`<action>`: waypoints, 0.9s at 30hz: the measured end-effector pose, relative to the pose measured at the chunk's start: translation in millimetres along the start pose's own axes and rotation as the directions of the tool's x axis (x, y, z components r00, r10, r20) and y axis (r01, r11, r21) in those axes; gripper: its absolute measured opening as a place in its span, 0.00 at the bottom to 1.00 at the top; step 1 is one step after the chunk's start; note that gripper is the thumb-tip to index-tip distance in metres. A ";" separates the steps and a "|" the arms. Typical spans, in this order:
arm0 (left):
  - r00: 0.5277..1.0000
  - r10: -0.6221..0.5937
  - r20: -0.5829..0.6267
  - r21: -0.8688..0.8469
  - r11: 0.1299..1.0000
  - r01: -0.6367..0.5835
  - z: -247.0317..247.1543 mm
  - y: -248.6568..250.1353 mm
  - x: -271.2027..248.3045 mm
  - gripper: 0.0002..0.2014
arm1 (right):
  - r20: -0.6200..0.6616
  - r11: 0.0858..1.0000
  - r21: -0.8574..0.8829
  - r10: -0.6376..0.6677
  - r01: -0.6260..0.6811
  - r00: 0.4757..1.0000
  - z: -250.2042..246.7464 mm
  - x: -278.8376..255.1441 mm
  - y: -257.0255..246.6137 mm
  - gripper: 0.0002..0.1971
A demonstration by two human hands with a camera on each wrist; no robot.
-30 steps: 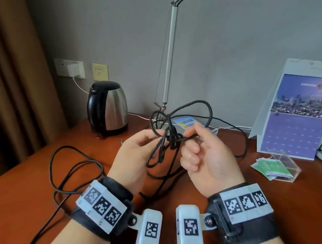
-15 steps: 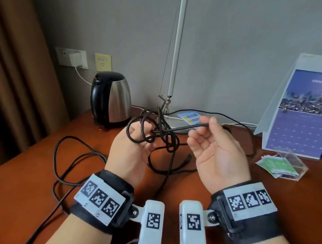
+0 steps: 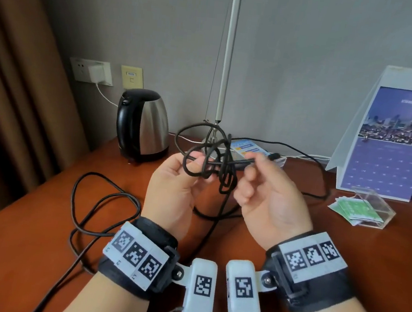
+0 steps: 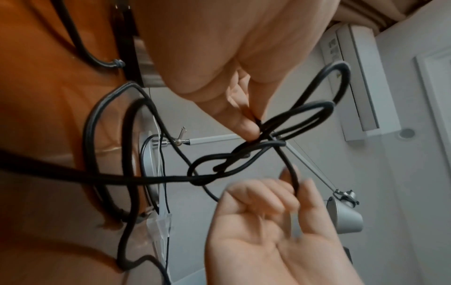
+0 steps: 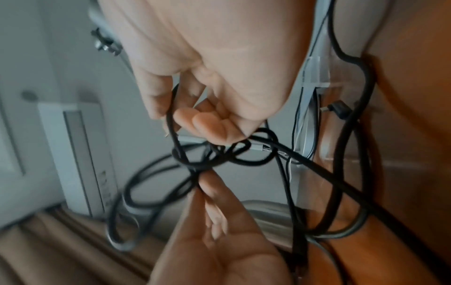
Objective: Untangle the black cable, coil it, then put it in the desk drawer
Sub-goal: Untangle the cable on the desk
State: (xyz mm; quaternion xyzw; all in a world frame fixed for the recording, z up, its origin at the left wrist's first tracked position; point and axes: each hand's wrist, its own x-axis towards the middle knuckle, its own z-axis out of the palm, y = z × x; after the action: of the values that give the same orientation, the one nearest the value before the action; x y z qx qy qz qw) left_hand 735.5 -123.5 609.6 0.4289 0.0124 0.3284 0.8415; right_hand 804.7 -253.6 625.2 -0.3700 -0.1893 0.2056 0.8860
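Observation:
The black cable (image 3: 225,175) is bunched in a loose knot held up above the desk (image 3: 24,251) between both hands. My left hand (image 3: 199,162) pinches loops on the knot's left side with thumb and fingertips. My right hand (image 3: 252,165) pinches a straight strand that runs out of the knot to the right. The left wrist view shows the knot (image 4: 219,165) below the left hand's pinch (image 4: 253,123). In the right wrist view, the right fingers (image 5: 185,117) curl round a strand of the cable (image 5: 219,160). Slack cable (image 3: 87,207) lies looped on the desk at left. No drawer is in view.
A steel kettle (image 3: 142,123) stands at the back left, with a lamp pole (image 3: 228,56) behind the hands. At the right stand a desk calendar (image 3: 394,145) and a clear box of green packets (image 3: 362,210). A charger sits in the wall socket (image 3: 91,71).
The large loop above the knot has been drawn down. My right hand has pulled a strand out to the right, and the knot now sits nearer my left hand.

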 end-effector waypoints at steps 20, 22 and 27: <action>0.986 -0.102 0.132 -0.018 0.994 0.105 3.6 -1.1 -9.3 0.17 | -0.022 0.934 -0.346 -0.108 0.094 0.994 1.0 -3.5 21.8 0.11; 0.981 -0.106 0.164 0.012 0.994 0.105 6.2 1.1 -11.4 0.15 | -0.023 0.941 -0.332 -0.070 0.058 0.997 1.5 -3.0 19.1 0.15; 0.998 -0.035 0.057 0.012 0.999 0.035 8.1 4.7 -8.2 0.08 | 0.028 0.995 0.064 0.068 -0.070 0.997 5.8 -3.1 6.2 0.02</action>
State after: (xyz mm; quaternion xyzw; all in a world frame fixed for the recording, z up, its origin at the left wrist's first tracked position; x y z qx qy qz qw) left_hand 728.9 -131.9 615.9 0.4423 -0.0025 0.3011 0.8448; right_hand 797.9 -247.9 623.8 -0.3446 -0.1811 0.2470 0.8874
